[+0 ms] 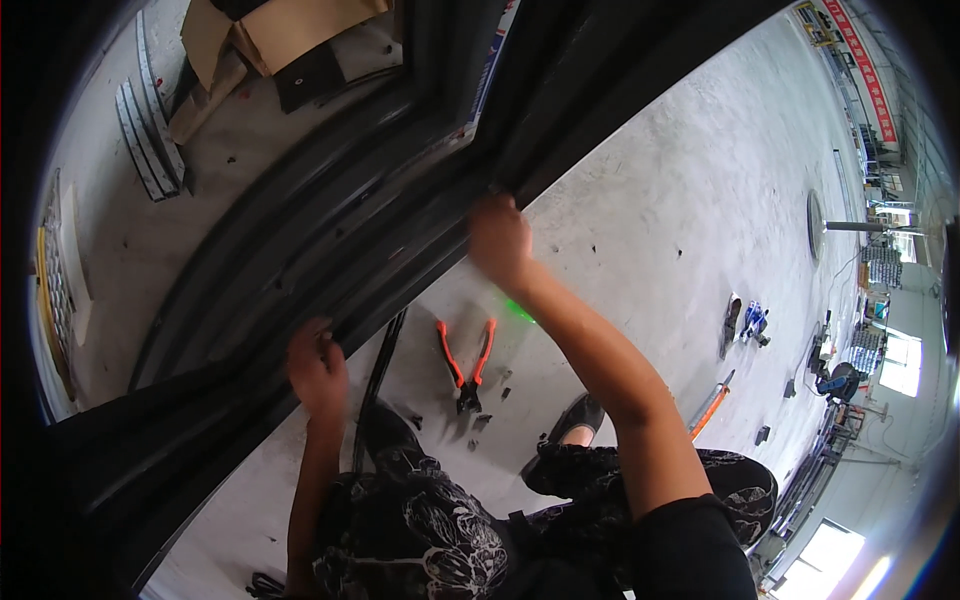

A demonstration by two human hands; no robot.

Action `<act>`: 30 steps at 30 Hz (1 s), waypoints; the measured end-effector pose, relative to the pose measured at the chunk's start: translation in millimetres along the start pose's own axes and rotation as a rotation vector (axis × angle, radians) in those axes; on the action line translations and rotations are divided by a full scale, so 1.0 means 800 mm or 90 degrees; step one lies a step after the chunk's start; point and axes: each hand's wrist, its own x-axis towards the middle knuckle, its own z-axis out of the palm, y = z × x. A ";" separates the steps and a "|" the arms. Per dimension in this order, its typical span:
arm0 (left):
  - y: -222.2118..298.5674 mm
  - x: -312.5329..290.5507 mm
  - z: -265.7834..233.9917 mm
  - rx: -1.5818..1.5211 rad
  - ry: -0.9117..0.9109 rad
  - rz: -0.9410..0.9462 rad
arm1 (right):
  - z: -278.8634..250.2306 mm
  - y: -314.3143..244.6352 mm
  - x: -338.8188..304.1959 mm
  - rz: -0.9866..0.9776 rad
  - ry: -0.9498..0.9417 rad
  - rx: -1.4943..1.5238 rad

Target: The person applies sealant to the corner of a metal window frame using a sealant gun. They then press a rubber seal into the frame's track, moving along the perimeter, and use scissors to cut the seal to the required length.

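Pale floor | we seemingly work along dark frame | left hand, right hand: grip blurred, we cannot tell | next likely needs steadying

Bright workshop, pale floor below the right grip.
Well to the grip's right rises a white wall with glowing windows; a red banner hangs far off on that side, and a round-based stand rests between grip and wall.

We have our left hand and right hand at the black frame, orange-handled pliers on the floor.
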 end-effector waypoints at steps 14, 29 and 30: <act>0.191 0.174 0.216 0.200 -0.141 0.381 | -0.160 0.145 -0.154 -0.391 -0.355 0.049; 0.170 0.190 0.255 0.264 -0.181 0.292 | -0.025 0.166 -0.292 -0.178 -0.273 0.373; 0.152 0.199 0.248 0.282 -0.184 0.303 | -0.028 0.192 -0.307 -0.150 -0.280 0.355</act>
